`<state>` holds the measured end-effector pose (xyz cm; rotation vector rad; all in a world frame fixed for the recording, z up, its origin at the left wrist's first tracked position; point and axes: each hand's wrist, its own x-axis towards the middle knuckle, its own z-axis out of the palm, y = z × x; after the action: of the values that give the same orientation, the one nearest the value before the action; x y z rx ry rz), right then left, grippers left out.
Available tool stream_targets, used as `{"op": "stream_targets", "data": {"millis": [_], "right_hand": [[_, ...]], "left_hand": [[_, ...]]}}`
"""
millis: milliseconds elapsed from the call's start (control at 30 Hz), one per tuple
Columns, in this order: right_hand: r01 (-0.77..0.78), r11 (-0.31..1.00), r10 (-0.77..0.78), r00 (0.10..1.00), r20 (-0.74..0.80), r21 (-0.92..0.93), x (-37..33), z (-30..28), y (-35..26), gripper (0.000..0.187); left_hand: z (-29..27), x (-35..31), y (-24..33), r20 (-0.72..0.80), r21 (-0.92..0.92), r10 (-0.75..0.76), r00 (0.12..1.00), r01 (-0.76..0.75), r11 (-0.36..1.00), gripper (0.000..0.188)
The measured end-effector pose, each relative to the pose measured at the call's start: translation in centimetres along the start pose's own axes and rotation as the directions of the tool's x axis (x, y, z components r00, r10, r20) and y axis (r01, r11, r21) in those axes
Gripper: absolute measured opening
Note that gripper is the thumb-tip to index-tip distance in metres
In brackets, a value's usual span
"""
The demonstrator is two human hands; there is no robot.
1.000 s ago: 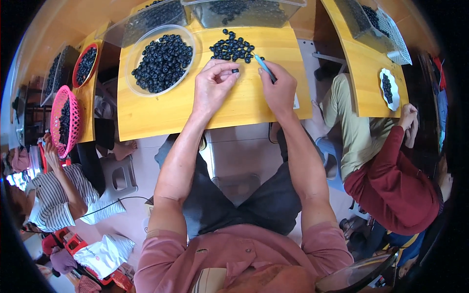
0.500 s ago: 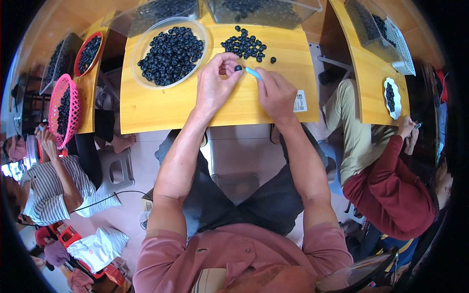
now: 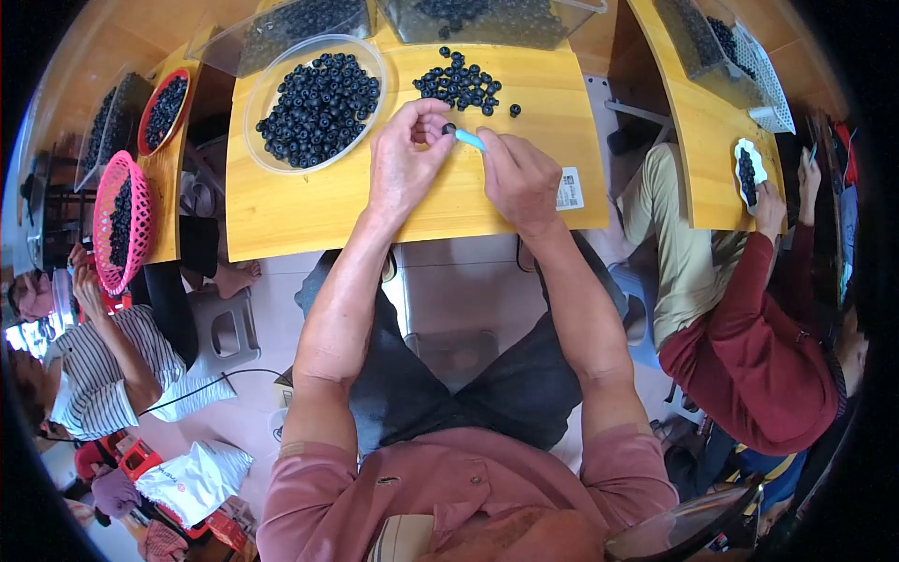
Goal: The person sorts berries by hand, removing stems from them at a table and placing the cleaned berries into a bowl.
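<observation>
Between the thumb and fingers of my left hand (image 3: 409,155) is a small, round black part (image 3: 449,128). My right hand (image 3: 521,176) grips a slim light-blue tool (image 3: 469,140), its end right up against the part; the tip is too small to make out. Both hands are over the yellow tabletop (image 3: 309,215). Just beyond my fingers lies a loose pile of the same black parts (image 3: 461,86), with a single one (image 3: 515,110) off to its right. To the left stands a round clear tub (image 3: 245,126) holding many more.
Clear bins (image 3: 496,33) of black parts line the table's back edge. A white label (image 3: 568,189) lies right of my right hand. Co-workers sit at both sides: a striped sleeve (image 3: 140,375) by a pink basket (image 3: 147,220), a maroon sleeve (image 3: 740,309) by a white dish (image 3: 743,187).
The tool's end has come closer against the black part in my left hand. The table view has shifted slightly left. At the right, the co-worker's hand has reached to the white dish.
</observation>
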<state>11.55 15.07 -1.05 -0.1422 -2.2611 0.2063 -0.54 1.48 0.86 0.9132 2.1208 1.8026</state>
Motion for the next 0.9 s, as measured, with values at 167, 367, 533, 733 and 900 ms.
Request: {"op": "stream_targets", "data": {"millis": [167, 367, 533, 733, 900], "right_hand": [[-0.003, 1.0, 0.003, 1.0, 0.004, -0.015, 0.03, 0.0, -0.06, 0.022], [-0.007, 1.0, 0.007, 1.0, 0.028, -0.021, -0.08, 0.23, 0.03, 0.025], [-0.076, 0.994, 0.08, 0.996, 0.05, -0.081, -0.06, 0.5, 0.4, 0.026], [-0.063, 0.996, 0.065, 0.997, 0.032, -0.068, 0.0, 0.33, 0.24, 0.025], [0.002, 1.0, -0.002, 1.0, -0.027, -0.009, 0.3, 0.1, -0.02, 0.025]], "left_hand": [[-0.08, 0.08, -0.17, 0.006, -0.01, -0.019, 1.0, 0.019, 1.0, 0.037], [-0.26, 0.04, -0.21, 0.005, 0.075, 0.018, 1.0, -0.018, 0.997, 0.037], [-0.53, -0.5, 0.08, -0.052, -0.096, 0.037, 0.998, -0.042, 0.995, 0.038], [-0.81, -0.41, 0.15, -0.079, -0.043, 0.069, 0.994, -0.073, 0.996, 0.036], [-0.78, -0.22, -0.36, -0.065, 0.005, 0.101, 0.993, -0.101, 0.995, 0.035]]}}
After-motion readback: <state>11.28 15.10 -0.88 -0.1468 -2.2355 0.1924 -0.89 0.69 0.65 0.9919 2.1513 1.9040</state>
